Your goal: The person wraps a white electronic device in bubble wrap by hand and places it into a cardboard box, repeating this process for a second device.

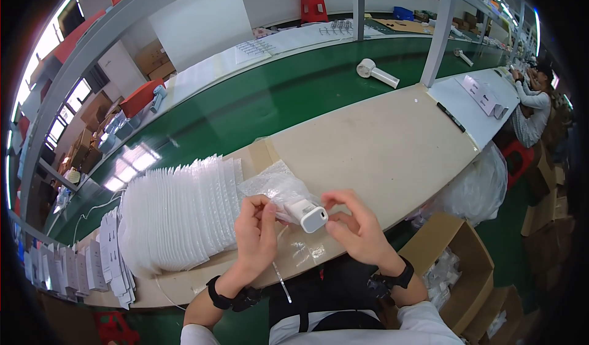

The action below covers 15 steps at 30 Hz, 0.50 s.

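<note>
A white handheld device (314, 220), with a small port in its rounded end, sticks out of a clear bubble-wrap bag (279, 184). The rest of it lies inside the bag, blurred by the plastic. My left hand (256, 231) pinches the bag's edge beside the device, thumb against fingers. On the other side, my right hand (359, 227) has its fingers apart around the device's exposed end, close to it or lightly touching. To the left stands a long row of flat bubble-wrap bags (184, 213), packed upright on the tan worktable (368, 142).
Folded white boxes (110, 253) line the table's left end. Beyond runs a green conveyor belt (264, 99) carrying a white handheld fan (377, 73). A grey post (440, 35) rises at the table's far side. An open carton (451, 247) stands at right; a co-worker (532, 106) sits farther off.
</note>
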Tool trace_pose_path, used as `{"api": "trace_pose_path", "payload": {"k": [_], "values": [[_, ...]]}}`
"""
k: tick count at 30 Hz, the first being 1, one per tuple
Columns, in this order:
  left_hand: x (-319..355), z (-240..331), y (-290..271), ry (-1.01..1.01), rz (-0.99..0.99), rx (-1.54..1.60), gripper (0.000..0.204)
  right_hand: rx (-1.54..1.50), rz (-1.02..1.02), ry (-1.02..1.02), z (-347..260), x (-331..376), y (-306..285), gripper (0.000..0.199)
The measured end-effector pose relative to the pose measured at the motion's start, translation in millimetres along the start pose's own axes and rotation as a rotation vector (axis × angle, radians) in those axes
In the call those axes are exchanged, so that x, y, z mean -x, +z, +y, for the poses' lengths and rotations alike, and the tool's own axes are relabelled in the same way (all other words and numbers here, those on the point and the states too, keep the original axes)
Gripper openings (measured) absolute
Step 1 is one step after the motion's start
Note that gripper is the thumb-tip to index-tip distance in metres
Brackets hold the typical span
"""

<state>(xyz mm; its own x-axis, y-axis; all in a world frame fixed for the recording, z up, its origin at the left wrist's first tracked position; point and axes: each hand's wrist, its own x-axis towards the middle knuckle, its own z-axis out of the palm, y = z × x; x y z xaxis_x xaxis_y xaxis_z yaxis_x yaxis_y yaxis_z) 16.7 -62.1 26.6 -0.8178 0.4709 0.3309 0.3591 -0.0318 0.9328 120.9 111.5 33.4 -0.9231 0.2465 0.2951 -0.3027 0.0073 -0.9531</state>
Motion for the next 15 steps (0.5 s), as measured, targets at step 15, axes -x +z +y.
{"api": "trace_pose_path", "payload": {"k": [15], "values": [[-42, 55, 1, 0.07, 0.042, -0.054, 0.013, 0.24, 0.106, -0.214, -14, -46, -35, 0.025]]}}
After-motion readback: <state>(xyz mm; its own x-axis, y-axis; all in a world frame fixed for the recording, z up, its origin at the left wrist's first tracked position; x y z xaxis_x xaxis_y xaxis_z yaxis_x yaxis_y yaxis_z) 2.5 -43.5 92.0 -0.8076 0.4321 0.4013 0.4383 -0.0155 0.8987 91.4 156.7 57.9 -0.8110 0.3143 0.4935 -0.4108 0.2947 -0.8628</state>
